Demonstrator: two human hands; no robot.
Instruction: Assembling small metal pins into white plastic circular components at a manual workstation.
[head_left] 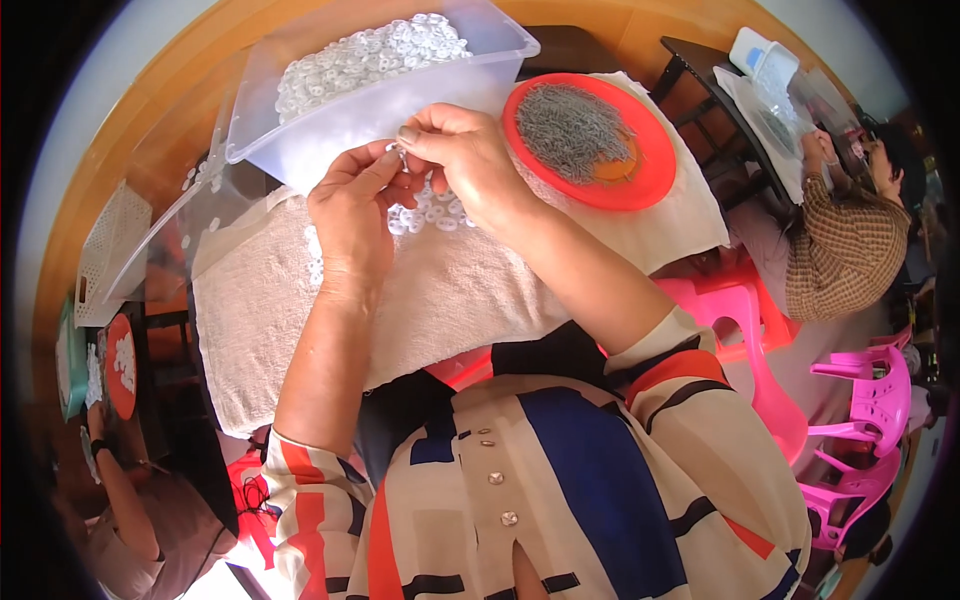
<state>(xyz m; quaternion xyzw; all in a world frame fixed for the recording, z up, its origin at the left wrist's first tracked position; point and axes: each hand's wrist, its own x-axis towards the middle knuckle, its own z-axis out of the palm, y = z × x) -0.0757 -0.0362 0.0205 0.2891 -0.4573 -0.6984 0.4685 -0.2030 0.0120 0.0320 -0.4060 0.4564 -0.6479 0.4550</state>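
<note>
My left hand (pixel 352 205) and my right hand (pixel 462 158) meet fingertip to fingertip over the towel. Both pinch a small white plastic piece (pixel 397 150), which seems to have a thin metal bit on it; the fingers cover much of it. Beneath the hands, loose white plastic rings (pixel 432 212) lie on the beige towel (pixel 280 310). Beyond them stands a clear plastic bin (pixel 330 140) with a heap of similar white rings (pixel 370 60). To the right of my right hand, a red round tray (pixel 655 150) carries a pile of thin grey metal pins (pixel 570 130).
At the left stand a clear bin (pixel 165 225) and a white perforated basket (pixel 112 245). A person (pixel 150 510) works there by a red plate (pixel 121 368). Another person in a checked shirt (pixel 850 245) sits at a table on the right. Pink plastic chairs (pixel 880 405) are at the right.
</note>
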